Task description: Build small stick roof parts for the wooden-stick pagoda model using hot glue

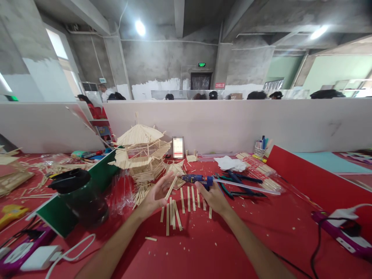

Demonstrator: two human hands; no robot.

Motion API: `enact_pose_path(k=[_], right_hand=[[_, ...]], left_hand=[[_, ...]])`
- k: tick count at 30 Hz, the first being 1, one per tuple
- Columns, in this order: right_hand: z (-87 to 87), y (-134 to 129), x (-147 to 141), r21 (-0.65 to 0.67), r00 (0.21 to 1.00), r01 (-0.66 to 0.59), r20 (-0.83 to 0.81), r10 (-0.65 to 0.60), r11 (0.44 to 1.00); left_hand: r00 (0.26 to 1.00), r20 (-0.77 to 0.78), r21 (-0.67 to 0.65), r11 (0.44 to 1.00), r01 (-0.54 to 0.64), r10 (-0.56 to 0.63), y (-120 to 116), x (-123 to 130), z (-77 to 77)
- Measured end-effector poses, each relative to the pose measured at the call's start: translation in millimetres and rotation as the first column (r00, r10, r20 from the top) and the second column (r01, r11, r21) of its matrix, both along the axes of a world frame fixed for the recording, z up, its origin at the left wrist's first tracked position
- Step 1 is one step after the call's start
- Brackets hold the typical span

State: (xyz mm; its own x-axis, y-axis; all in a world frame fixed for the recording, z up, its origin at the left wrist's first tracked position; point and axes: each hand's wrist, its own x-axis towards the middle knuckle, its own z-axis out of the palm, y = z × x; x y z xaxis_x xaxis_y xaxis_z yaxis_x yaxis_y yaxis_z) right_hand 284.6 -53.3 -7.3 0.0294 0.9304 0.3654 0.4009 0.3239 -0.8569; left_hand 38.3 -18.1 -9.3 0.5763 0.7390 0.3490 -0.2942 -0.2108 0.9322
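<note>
My left hand point(157, 195) holds a thin wooden stick point(171, 188) between thumb and fingers, tilted upward. My right hand point(214, 197) is closed around a blue glue gun point(193, 178), its nozzle pointing left at the stick's upper end. A clear glue stick point(247, 185) juts out of the gun's back to the right. Just behind the nozzle stands a small pointed roof of sticks point(176, 169), partly hidden by my left fingers. Several flat wooden strips point(188, 198) lie spread on the red table below my hands. A tiered stick pavilion point(141, 153) rises at the back left.
A dark jug point(83, 197) stands left by a green board point(54, 217). Pliers point(244, 184) and white tissue point(231, 163) lie right of the gun. Purple power strips point(343, 236) with cables sit at both sides. A white partition point(221, 124) closes the back.
</note>
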Motion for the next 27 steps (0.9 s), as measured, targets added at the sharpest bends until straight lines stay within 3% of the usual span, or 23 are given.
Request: enact_pose_path(k=[5,10,15,20,27], right_hand=[[2.7,-4,-1,0.008,1.0,-0.009,0.028,0.009,1.0],[4.9,-9,-1,-0.094,0.996,-0.084,0.019,0.086,0.992],[3.1,-5,-1,0.011,0.999,-0.038,0.033,0.038,0.999],[4.3,-10,0,-0.143,0.994,-0.104,0.005,0.106,0.984],[4.1,-12,0,-0.13,0.987,-0.158,-0.043,0.153,0.979]], left_hand=[[1.0,-0.004,0.004,1.0,0.002,-0.002,1,1,-1.2],[1.0,-0.006,0.006,1.0,-0.01,0.01,1,1,-0.3],[1.0,-0.008,0.003,1.0,-0.02,0.02,1,1,-0.1],[0.999,-0.018,-0.013,0.999,-0.035,0.034,0,1,-0.3],[0.998,-0.01,-0.034,0.998,-0.057,0.057,-3,3,3.5]])
